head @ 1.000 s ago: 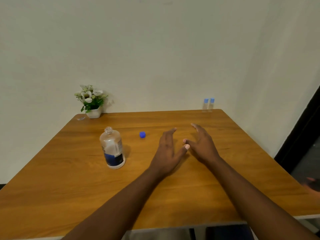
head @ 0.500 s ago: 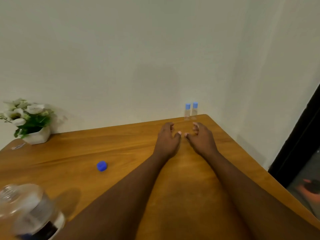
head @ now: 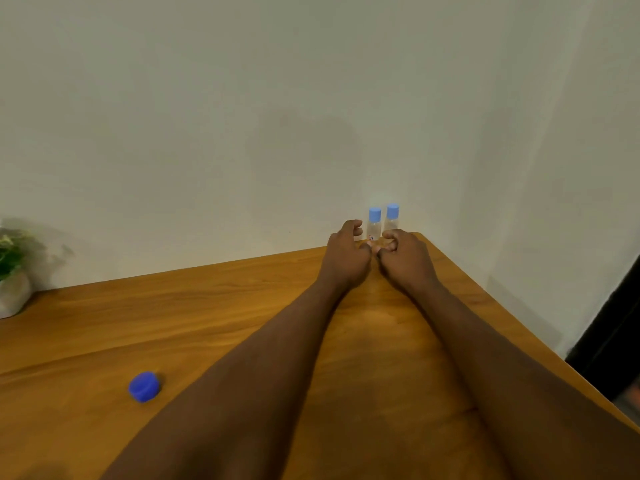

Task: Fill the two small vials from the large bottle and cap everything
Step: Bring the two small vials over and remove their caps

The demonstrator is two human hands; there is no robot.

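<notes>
Change since earlier: both hands pushed farther out to the far right corner of the table point(head: 214, 306), now right at the two vials instead of short of them; view swung right as well, large bottle gone from frame.
Left hand point(head: 346, 259): fingers curled in a loose half-open cup, at the base of the left vial point(head: 374, 227); nothing clearly gripped, contact with the glass impossible to confirm.
Right hand point(head: 405, 261): likewise half curled, knuckles bent, in front of the lower part of the right vial point(head: 392, 220); hold not yet shown, contact unclear.
Thumbs: nearly meeting between the two hands, low in front of the vials.
Vials: upright, side by side against the wall, light blue caps on both; fill level too small to tell, apparently empty.
Bottle cap point(head: 143, 386): dark blue, lying loose on the wood well to the near left, apart from everything.
Large bottle: out of view.
Plant pot point(head: 14, 296): at the far left edge, well away.
Meaning for the task: probably the fetch step, one vial per hand, both still capped; bringing back, uncapping, filling and recapping all remaining.
Risk: light narrow vials near the table edge, easily tipped by a clumsy closing of the fingers.
</notes>
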